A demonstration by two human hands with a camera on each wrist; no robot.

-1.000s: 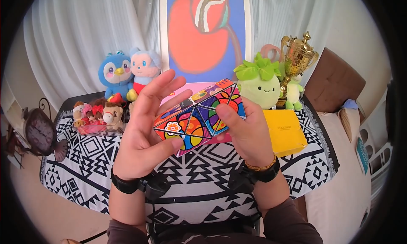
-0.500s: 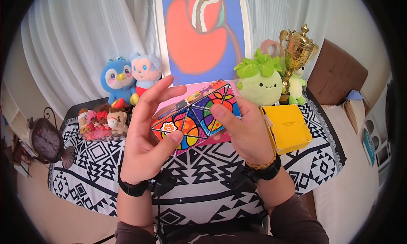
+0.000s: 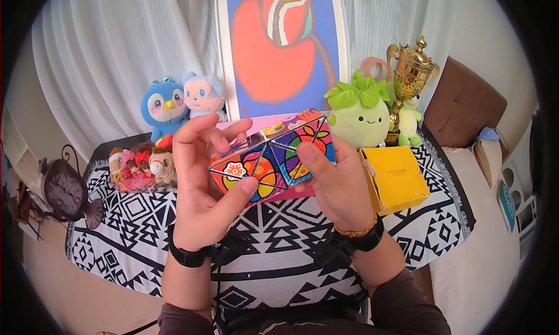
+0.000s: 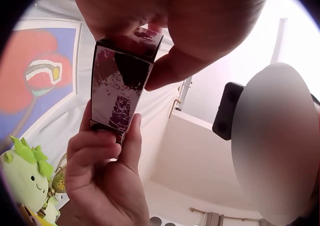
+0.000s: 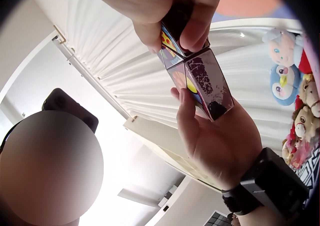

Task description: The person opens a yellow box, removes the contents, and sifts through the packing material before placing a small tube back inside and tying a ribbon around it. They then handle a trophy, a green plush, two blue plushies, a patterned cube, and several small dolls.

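Note:
A colourful patterned folding block (image 3: 273,157) is held tilted between both hands above the table, its right end higher. The left hand (image 3: 204,189) has its thumb on the front face at the left end, its fingers raised and bent behind. The right hand (image 3: 340,186) grips the right end, thumb pressed on the front face and fingers behind. In the left wrist view the block's underside (image 4: 112,85) shows worn purple and white patches. From the right wrist, the block (image 5: 210,80) rests against the left palm (image 5: 225,141).
A patterned cloth (image 3: 279,247) covers the table. Behind stand blue plush toys (image 3: 166,105), a green plush (image 3: 361,119), a gold trophy (image 3: 407,73) and a painting (image 3: 273,61). A yellow box (image 3: 396,178) lies right, small dolls (image 3: 140,169) left, a clock (image 3: 64,189) far left.
The left hand's raised fingers have bent inward towards the block. The block keeps nearly the same tilt, and both hands still hold it.

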